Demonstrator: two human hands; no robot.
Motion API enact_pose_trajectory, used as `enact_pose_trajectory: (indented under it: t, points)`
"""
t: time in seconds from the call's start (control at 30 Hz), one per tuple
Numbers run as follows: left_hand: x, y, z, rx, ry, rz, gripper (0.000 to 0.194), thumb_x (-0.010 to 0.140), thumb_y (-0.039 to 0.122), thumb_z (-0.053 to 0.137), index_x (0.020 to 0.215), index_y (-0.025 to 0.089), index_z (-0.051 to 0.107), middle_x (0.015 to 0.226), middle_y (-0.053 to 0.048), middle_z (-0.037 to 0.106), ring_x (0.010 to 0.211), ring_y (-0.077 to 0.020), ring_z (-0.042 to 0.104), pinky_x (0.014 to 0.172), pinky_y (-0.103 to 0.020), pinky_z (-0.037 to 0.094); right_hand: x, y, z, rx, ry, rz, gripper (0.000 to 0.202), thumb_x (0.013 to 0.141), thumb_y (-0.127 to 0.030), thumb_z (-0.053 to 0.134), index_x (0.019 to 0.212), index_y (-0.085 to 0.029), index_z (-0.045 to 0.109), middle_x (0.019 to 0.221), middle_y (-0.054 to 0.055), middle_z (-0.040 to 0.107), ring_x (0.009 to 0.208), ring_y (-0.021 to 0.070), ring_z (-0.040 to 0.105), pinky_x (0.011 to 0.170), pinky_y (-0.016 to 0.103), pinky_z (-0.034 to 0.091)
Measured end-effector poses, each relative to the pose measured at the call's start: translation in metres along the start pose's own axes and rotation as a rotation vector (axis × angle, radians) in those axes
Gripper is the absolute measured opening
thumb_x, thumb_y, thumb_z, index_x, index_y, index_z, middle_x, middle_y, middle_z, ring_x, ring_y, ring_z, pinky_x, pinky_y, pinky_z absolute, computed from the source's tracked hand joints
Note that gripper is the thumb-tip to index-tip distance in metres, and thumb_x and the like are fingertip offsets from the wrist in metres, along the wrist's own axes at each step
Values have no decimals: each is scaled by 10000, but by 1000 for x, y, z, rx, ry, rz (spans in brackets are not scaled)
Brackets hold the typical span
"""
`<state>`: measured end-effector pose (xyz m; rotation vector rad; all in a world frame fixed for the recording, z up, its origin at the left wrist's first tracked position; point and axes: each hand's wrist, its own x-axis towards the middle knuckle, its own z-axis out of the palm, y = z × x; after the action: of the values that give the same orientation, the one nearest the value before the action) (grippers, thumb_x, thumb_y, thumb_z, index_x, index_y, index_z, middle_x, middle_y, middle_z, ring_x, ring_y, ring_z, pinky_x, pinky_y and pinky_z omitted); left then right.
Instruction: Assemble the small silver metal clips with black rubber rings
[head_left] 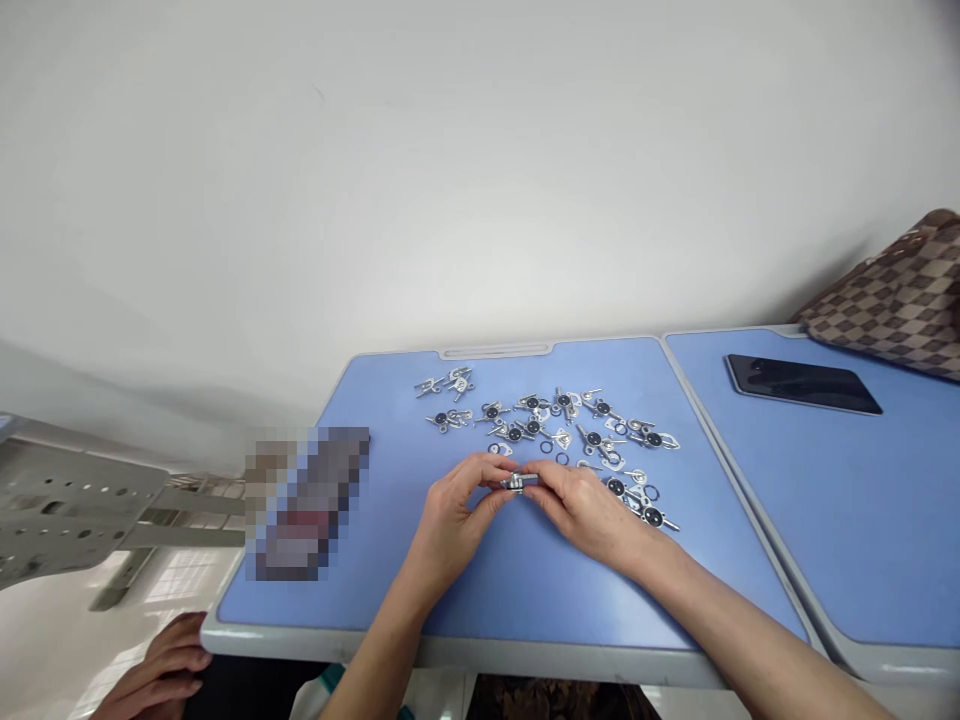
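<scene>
Between my two hands, a small silvery metal part (pixel 517 482) is pinched at the middle of the blue table (pixel 360 590). My left hand (pixel 457 505) grips it from the left with thumb and fingertips. From the right, my right hand (pixel 574 500) closes its fingers on the same part. Beyond and to the right of my hands lie several metal parts with round black faces (pixel 593 440), mixed with thin metal plates (pixel 561 438) and dark rings (pixel 546 447). A few silvery pieces (pixel 460 384) sit apart at the upper left of the spread.
A black phone (pixel 806 384) lies on the adjoining right table (pixel 885 500), near a checkered bag (pixel 892 295). A blurred-out object (pixel 315 505) is on the left side. Another person's hand (pixel 161 670) rests by the lower left corner. A grey chair (pixel 75 500) stands at left.
</scene>
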<state>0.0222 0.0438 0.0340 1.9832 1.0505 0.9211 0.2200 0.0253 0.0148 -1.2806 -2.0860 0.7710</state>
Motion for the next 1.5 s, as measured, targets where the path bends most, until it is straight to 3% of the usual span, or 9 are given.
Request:
enact_pose_trajectory:
  t: [0.3,0.53,0.67,0.87,1.03,1.3,1.5]
  points:
    - [0,0,4,18,69,9,19,872,198,639,882,214,637,1018,-40,745,962,-202,702,866,-357,555,3,-3,0,75,80,25,130,972,-211,494,866,-197,567,758,-1,664,652,135,601,599,250,431]
    - [-1,0,8,30,133,31,51,858,176,648,889,214,637,1007,-38,742,938,-193,706,843,-349,564,2,-9,1,191,139,66,82,932,-211,526,905,-197,602,592,-63,530,521,96,483,520,219,372]
    - [-2,1,8,20,148,37,57,862,181,641,911,211,634,1007,-42,735,943,-193,703,842,-342,570,-1,-9,-2,220,104,45,113,913,-247,568,1007,-196,604,611,-64,539,509,90,472,493,212,361]
    - [-1,2,5,105,91,89,245,887,187,621,1119,252,669,1038,-40,718,948,-184,677,849,-332,558,-1,-9,-4,138,180,-52,125,963,-257,510,969,-193,617,664,-27,603,575,112,538,561,237,413]
    - [0,1,5,102,89,129,198,889,184,609,1052,249,701,1048,-60,706,993,-202,659,874,-360,554,-3,-10,-3,103,186,-77,144,976,-245,481,977,-198,617,712,-5,640,603,125,575,579,245,443]
    - [2,-2,7,-7,91,47,147,855,191,652,980,237,714,1016,-57,711,953,-198,676,810,-324,567,-4,-12,3,100,250,-54,121,954,-222,511,890,-195,610,679,-13,633,574,116,565,563,237,432]
    - [2,-3,10,-125,116,11,117,839,189,671,951,209,698,1023,-67,687,954,-188,664,787,-305,574,-2,-14,3,103,303,-77,87,947,-200,514,938,-191,600,713,-2,659,586,121,583,564,235,437]
